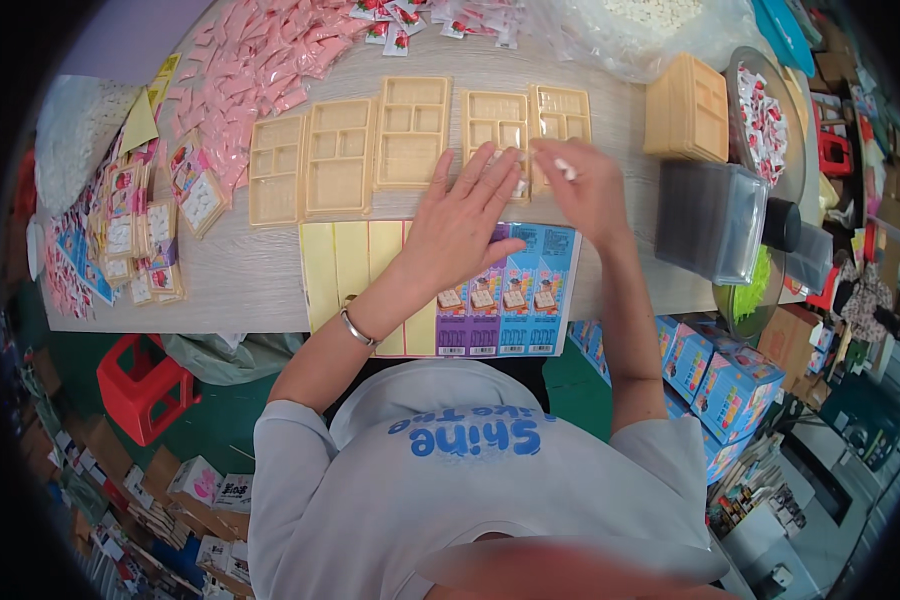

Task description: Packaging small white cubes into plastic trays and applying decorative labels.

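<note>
Several beige compartment trays (342,157) stand in a row across the table. My left hand (460,215) lies over the near part of one beige tray (495,103), its fingers stretched out and slightly spread. White bits show by its fingertips, partly covered by them. My right hand (592,198) is above the near part of the rightmost tray (562,100), its fingers closed around small white pieces (567,170). Beneath my left wrist is a sheet of printed cards (515,290) in yellow, purple and blue, at the table's near edge.
Pink sachets (260,65) are heaped at the far left, near packed trays (135,225). A clear bag of white pieces (660,15) lies at the far right. Stacked beige trays (685,110), a clear plastic box (710,220) and a bowl of red-and-white sachets (763,125) stand right.
</note>
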A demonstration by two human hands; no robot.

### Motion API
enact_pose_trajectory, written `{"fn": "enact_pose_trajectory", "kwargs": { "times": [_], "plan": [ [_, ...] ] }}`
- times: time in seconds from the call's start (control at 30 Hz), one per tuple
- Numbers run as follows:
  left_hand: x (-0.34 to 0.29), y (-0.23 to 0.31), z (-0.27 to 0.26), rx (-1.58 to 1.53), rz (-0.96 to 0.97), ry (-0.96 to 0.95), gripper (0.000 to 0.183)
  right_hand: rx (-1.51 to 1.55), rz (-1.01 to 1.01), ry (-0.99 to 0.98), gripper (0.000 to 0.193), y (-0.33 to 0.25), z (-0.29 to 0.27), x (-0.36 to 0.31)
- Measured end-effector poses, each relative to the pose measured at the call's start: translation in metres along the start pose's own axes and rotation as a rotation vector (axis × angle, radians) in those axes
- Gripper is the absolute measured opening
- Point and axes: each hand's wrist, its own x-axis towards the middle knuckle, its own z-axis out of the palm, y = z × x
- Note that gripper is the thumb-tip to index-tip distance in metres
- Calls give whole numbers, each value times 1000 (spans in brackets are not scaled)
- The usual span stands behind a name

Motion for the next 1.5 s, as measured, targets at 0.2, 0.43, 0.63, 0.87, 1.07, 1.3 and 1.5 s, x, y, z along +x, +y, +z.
{"fn": "enact_pose_trajectory", "kwargs": {
  "times": [0.2,0.43,0.63,0.87,1.07,1.3,1.5],
  "plan": [
    [6,2,9,16,18,-11,94,961,428,155,32,40,-45,64],
    [2,2,8,-1,-3,-50,97,948,369,332,29,191,-61,220],
    [-2,3,2,-88,-61,-2,96,-503,101,547,39,198,-13,276],
    [-24,-77,-67,114,-224,210,89,-685,374,51,41,186,-22,265],
    [-17,-92,-76,97,-117,-9,86,-701,102,210,39,199,-56,271],
    [16,-59,-44,-91,-30,151,76,1453,-438,-162,47,318,-207,254],
    [-32,-64,-47,-38,-240,172,70,1730,783,26,24,-13,28,90]
  ]
}}
